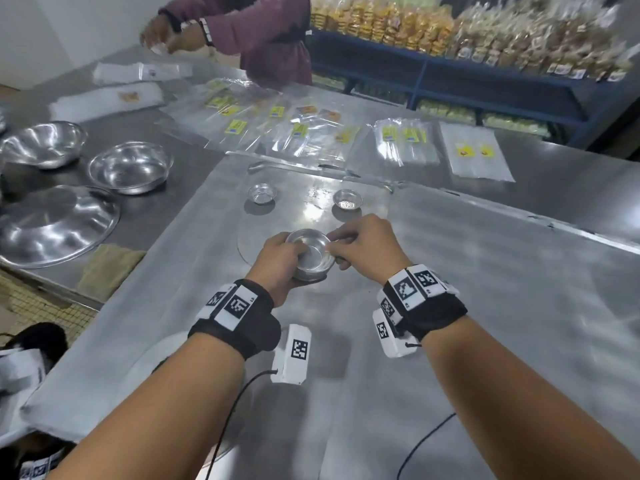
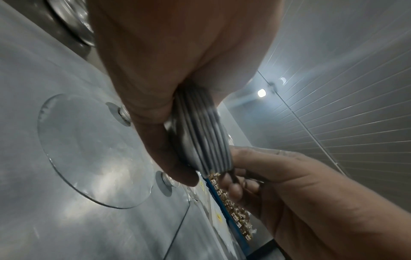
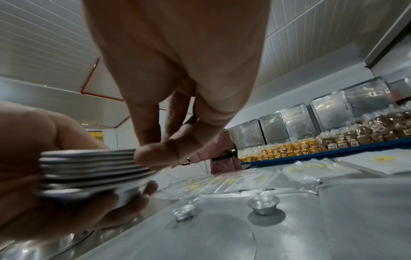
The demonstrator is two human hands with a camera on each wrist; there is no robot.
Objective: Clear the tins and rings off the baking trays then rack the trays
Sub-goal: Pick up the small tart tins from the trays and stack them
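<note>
A stack of several small nested metal tins [image 1: 311,252] [image 3: 93,168] is lifted just above the big flat baking tray [image 1: 467,278]. My left hand [image 1: 291,261] cups the stack from below and the left, fingers curled under it [image 2: 169,123]. My right hand [image 1: 334,244] pinches the top tin's rim on the right side between thumb and fingers [image 3: 155,153]. Two single small tins [image 1: 261,194] [image 1: 347,199] stand farther back on the tray, apart from each other [image 3: 183,212] [image 3: 262,204]. A flat round outline [image 2: 89,149] shows on the tray under my hands.
Two steel bowls [image 1: 130,166] [image 1: 41,143] and a large domed pan [image 1: 52,226] sit on the table to the left, beside a folded cloth [image 1: 110,268]. Clear labelled bags [image 1: 277,129] lie beyond the tray. Another person [image 1: 263,36] works at the far side. Blue shelves [image 1: 485,74] hold packaged goods.
</note>
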